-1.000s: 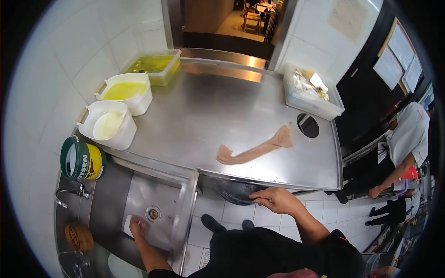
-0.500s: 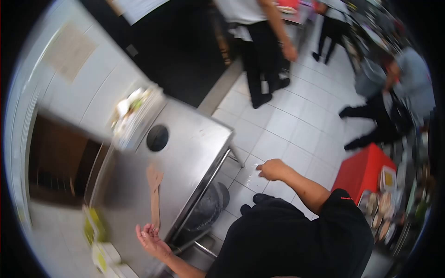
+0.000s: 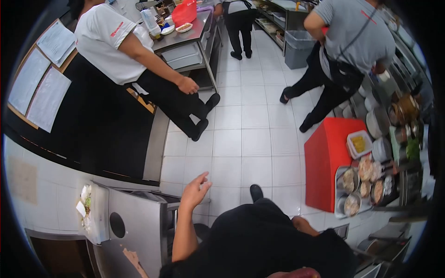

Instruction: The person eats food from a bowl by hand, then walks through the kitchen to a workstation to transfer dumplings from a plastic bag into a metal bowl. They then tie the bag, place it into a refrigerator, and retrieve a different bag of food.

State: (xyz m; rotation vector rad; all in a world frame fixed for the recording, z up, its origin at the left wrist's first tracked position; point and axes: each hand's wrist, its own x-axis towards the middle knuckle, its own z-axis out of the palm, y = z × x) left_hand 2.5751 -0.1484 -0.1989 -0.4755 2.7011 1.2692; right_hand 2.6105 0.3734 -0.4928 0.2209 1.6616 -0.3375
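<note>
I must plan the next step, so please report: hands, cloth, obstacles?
Left hand open, empty. Right hand partly hidden, grip unclear. Tan cloth on steel counter. Person ahead left, another right.

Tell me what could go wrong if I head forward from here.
You might bump the person in the white shirt or the person in grey, whose feet reach into the aisle from both sides. Your left hand could catch the metal table beside it if it swings back.
</note>
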